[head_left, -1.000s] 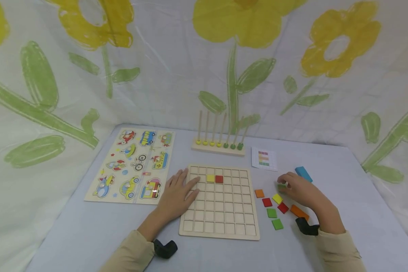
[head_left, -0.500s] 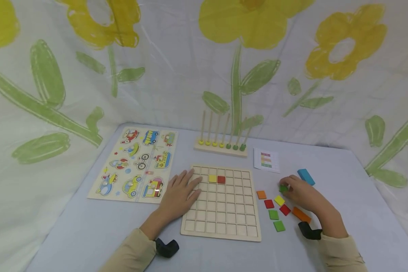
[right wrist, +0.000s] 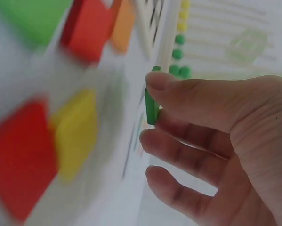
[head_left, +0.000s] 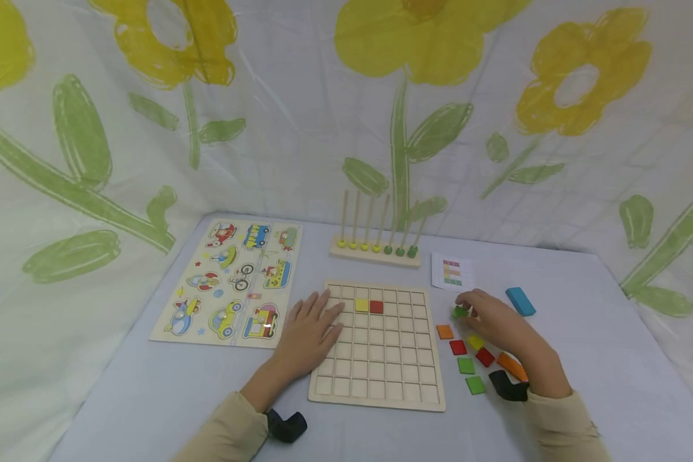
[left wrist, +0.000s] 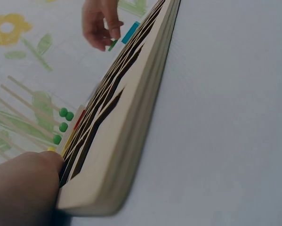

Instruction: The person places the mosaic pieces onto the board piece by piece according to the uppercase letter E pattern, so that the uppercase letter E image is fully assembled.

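My right hand (head_left: pixel 491 319) pinches a green square tile (right wrist: pixel 151 101) between thumb and fingers, held just above the table right of the board. My left hand (head_left: pixel 308 333) lies flat with straight fingers over the left edge of a wooden grid board (head_left: pixel 375 388). A yellow tile (head_left: pixel 361 305) and a red tile (head_left: pixel 376 307) sit side by side in cells near the board's top. Loose tiles lie between board and right hand: an orange tile (head_left: pixel 444 332), a red tile (head_left: pixel 458 347), a yellow tile (head_left: pixel 476 342), another red tile (head_left: pixel 485 357) and two green tiles (head_left: pixel 466 366).
A pattern card (head_left: pixel 453 271) lies behind the right hand, and a blue block (head_left: pixel 521 301) beyond it. An orange block (head_left: pixel 513 366) is partly under the right wrist. A bead rack with upright rods (head_left: pixel 375 253) stands at the back; a vehicle puzzle board (head_left: pixel 222 282) lies left.
My right hand has lifted the green tile and moved left with it, toward the board and the card. The left hand stays on the board's edge.
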A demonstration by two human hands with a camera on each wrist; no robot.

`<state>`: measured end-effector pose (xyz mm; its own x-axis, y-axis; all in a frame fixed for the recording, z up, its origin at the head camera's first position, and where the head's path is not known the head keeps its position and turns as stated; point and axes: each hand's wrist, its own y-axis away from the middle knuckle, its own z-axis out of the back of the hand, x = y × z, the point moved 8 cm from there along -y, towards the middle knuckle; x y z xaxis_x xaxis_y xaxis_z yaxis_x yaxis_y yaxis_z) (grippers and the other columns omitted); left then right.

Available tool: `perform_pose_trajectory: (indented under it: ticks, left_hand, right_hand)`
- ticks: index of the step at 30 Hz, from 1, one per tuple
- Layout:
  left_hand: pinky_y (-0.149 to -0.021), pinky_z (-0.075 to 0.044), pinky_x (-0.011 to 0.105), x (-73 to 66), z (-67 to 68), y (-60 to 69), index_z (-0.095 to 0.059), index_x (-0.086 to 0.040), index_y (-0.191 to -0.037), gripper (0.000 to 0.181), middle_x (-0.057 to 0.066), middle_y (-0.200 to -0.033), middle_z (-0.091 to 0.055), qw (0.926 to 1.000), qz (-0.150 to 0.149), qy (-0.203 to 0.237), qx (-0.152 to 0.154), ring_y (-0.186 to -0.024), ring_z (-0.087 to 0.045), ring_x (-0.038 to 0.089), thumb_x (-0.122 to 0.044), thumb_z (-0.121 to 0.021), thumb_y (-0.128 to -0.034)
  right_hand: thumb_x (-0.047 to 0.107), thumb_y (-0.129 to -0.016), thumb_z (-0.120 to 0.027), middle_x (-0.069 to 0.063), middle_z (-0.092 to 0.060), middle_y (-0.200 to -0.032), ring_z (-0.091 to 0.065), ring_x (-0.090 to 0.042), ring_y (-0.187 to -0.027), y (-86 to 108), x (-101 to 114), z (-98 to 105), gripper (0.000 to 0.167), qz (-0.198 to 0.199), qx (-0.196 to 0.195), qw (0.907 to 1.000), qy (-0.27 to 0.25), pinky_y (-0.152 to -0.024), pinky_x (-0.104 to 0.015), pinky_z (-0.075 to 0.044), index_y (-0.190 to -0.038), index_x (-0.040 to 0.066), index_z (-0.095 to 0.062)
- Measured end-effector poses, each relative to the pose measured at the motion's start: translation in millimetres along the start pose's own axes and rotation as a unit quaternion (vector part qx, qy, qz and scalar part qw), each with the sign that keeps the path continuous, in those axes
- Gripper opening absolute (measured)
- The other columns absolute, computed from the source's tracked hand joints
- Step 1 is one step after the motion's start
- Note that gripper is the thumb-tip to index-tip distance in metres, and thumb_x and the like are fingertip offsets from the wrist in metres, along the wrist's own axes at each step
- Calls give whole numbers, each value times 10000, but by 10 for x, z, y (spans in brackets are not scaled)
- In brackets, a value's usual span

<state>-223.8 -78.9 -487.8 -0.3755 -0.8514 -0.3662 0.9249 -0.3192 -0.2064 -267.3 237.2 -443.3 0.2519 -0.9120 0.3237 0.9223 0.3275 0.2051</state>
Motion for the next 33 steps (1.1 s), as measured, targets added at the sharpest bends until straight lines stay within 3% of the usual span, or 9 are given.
perform_pose_trajectory:
  ticks: [14,19,33]
  left_hand:
    - [-1147,-206,537,-111,37,25,-505,-155,-1385,443,153,-1517,-357,9994,-77,52,-323,-1422,-279,341,-354,-448,-994]
    - [-1149,-217,520,-88,60,7,-491,-137,-1395,472,143,-1516,-364,9994,-21,43,-329,-1420,-296,305,-369,-470,-984]
    - [-1166,-196,488,-33,52,-9,-505,-148,-1390,478,125,-1517,-369,9987,-52,395,-311,-1433,-281,270,-381,-514,-973]
  right_hand:
    - [194,-887,-692,32,-602,-1089,-600,-152,-964,-250,785,-89,332,1024,-44,9947,101,-851,-366,-525,-1199,126,-598]
    - [165,-896,-680,21,-608,-1093,-592,-141,-961,-329,993,-121,314,1328,-58,9911,76,-848,-358,-513,-1195,111,-601]
    - [178,-926,-642,46,-616,-1087,-597,-129,-969,-515,1084,-240,206,1621,-37,9860,-382,-845,-330,-506,-1129,164,-605]
